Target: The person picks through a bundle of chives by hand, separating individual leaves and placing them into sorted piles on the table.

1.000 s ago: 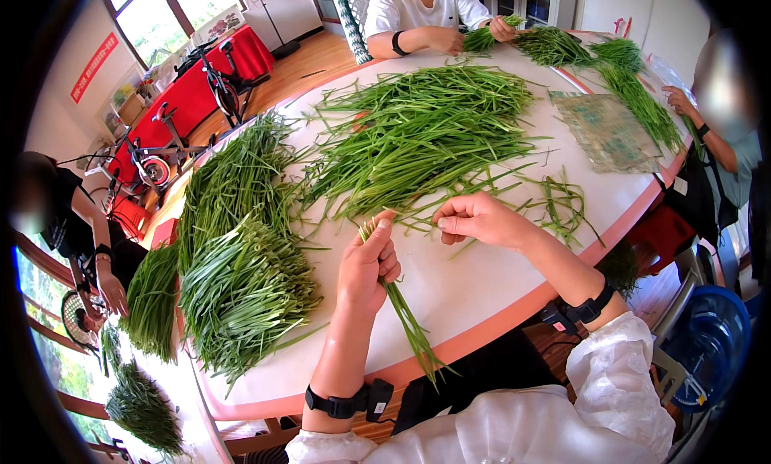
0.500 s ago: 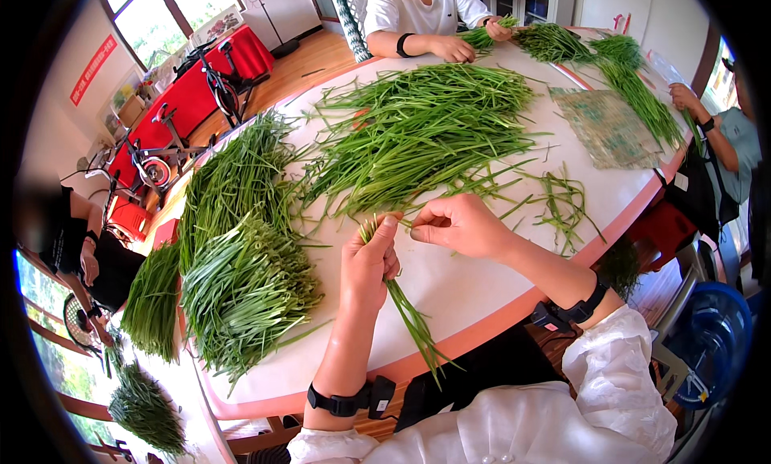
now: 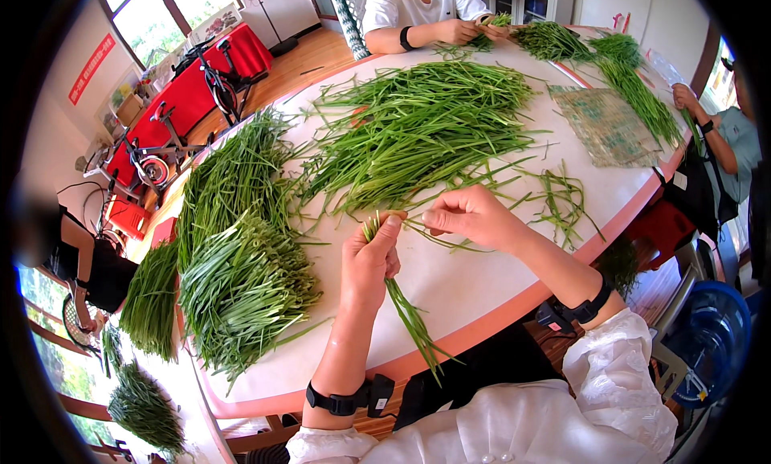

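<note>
My left hand (image 3: 371, 259) grips a small bunch of green stalks (image 3: 408, 315), cut ends up by the fingertips and leaves trailing down over the table's front edge. My right hand (image 3: 468, 216) is just to the right of it, its fingers pinched on a thin green strand (image 3: 438, 241) that leads off from the bunch. Behind both hands lies a big loose heap of green stalks (image 3: 418, 130) in the middle of the round white table (image 3: 470, 291).
A long sorted pile of stalks (image 3: 241, 247) lies at the table's left. A person in a white top (image 3: 418, 10) works at the far side, another person (image 3: 723, 134) at the right. A clear plastic bag (image 3: 608, 126) lies far right. Exercise bikes stand far left.
My right hand has moved left, closer to the left hand and the bunch's cut ends. The left hand has kept the bunch in about the same place.
</note>
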The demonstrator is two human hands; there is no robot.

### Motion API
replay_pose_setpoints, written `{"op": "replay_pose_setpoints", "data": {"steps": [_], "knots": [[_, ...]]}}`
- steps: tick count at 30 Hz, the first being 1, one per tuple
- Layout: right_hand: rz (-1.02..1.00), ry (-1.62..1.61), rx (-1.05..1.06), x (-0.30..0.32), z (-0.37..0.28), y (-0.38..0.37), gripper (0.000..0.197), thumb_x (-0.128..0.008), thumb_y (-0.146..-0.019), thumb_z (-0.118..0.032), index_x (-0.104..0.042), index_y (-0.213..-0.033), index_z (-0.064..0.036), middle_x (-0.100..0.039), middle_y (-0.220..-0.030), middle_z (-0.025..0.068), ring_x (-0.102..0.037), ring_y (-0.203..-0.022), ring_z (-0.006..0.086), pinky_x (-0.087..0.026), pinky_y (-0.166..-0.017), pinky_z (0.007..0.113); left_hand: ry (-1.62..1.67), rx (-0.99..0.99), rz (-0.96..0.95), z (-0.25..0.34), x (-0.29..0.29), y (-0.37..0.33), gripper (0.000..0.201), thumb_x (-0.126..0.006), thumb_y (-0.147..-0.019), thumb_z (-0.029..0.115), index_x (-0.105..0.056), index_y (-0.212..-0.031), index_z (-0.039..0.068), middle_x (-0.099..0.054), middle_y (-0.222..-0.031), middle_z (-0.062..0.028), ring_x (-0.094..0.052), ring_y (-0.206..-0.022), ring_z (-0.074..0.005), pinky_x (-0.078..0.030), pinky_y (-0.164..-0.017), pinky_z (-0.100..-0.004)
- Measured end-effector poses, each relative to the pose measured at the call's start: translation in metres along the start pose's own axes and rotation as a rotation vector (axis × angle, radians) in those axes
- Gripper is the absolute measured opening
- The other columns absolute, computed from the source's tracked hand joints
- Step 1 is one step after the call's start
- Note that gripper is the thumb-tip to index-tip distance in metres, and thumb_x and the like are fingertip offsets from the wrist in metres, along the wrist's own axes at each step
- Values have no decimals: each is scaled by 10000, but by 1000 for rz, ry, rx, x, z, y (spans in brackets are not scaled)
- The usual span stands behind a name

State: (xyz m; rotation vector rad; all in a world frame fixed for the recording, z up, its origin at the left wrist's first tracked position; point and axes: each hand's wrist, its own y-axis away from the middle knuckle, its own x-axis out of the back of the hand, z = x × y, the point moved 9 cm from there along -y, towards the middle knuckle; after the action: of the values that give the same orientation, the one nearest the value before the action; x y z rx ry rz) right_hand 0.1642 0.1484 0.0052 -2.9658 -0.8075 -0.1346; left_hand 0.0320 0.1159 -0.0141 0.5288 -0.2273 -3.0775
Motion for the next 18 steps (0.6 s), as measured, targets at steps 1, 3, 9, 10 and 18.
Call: {"op": "replay_pose_setpoints", "data": {"steps": [1,3,9,10,18], "knots": [[-13,152,18,-2,-6,2,225,-614,-828,-211,-630,-868,9,-621,-732,15,-536,-675,60,-442,-618,221,5,-1,4,0,0,0,203,-558,-865,193,-610,-944,13,-354,-521,67,-275,-405,-26,-241,-380,-202],[-27,302,33,-5,-8,5,212,-618,-825,-200,-625,-873,7,-614,-722,5,-527,-675,52,-441,-626,221,2,-6,6,0,0,0,204,-558,-865,193,-610,-941,11,-356,-520,65,-277,-403,-27,-241,-379,-202],[-50,221,50,-5,0,3,189,-613,-811,-201,-632,-833,-14,-624,-674,33,-538,-633,71,-434,-581,244,-50,2,-23,-1,-4,-1,201,-554,-867,189,-610,-926,5,-361,-512,62,-281,-398,-26,-232,-374,-202],[-60,232,25,-4,0,3,183,-607,-813,-197,-631,-825,-16,-624,-673,33,-541,-632,75,-434,-579,247,-51,1,-24,-1,-4,-1,199,-554,-867,188,-609,-922,5,-361,-508,62,-281,-396,-26,-229,-373,-202],[-161,344,45,-14,-17,6,194,-566,-837,-185,-598,-781,-2,-618,-678,34,-556,-614,95,-440,-570,257,-130,35,-104,-4,-12,0,184,-545,-870,178,-592,-919,7,-350,-505,69,-277,-404,-26,-215,-382,-199]]}}
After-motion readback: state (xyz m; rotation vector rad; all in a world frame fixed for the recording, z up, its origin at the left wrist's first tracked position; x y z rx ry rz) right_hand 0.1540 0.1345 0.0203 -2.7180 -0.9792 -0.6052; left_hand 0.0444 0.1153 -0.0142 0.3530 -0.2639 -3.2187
